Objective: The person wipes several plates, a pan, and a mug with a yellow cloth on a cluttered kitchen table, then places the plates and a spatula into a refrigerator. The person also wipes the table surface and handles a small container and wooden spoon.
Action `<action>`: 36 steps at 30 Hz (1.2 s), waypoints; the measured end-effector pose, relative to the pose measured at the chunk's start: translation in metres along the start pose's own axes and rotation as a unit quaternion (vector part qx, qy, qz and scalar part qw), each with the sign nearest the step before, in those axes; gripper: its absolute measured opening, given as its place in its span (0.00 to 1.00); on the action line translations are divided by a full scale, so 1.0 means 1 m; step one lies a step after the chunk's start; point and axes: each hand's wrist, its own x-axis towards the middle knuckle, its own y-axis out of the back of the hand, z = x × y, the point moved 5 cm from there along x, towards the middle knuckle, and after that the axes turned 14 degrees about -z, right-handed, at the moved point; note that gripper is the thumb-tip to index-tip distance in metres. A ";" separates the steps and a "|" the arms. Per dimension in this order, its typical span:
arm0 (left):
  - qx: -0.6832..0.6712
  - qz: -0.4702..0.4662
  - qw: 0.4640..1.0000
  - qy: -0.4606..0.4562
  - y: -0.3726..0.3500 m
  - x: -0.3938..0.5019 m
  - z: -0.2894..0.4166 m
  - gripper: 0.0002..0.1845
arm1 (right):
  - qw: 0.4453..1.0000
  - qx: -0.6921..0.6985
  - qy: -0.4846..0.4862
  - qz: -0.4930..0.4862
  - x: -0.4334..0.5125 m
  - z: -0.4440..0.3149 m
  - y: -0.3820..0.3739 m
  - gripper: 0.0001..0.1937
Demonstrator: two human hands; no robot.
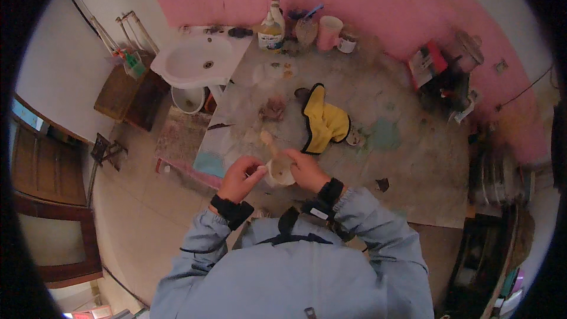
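A small pale cup is between my hands at the near edge of the table. My right hand grips its right side. My left hand is at its left rim, thumb and fingertips close together; whether they pinch something small or the rim, I cannot tell. A light wooden-looking handle or stick stands out beyond the cup's far side; where it ends is unclear. Beyond my right hand lies a crumpled yellow cloth with black edging.
A white washbasin adjoins the table at the back left. Bottles, a pink mug and a lidded jar line the pink wall. A red and white box stands at the back right. A white bucket is below the basin.
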 end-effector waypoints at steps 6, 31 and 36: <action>-0.027 -0.078 0.996 0.015 0.006 -0.006 -0.010 0.10 | 0.998 -0.038 -0.051 0.007 0.010 -0.022 0.005 0.18; -0.227 0.098 0.962 0.115 0.023 -0.009 -0.100 0.08 | 0.931 -0.250 -0.181 0.193 -0.061 0.074 0.130 0.33; -0.253 0.129 0.948 0.139 0.025 -0.021 -0.091 0.14 | 0.943 -0.247 -0.140 0.173 -0.061 0.087 0.134 0.31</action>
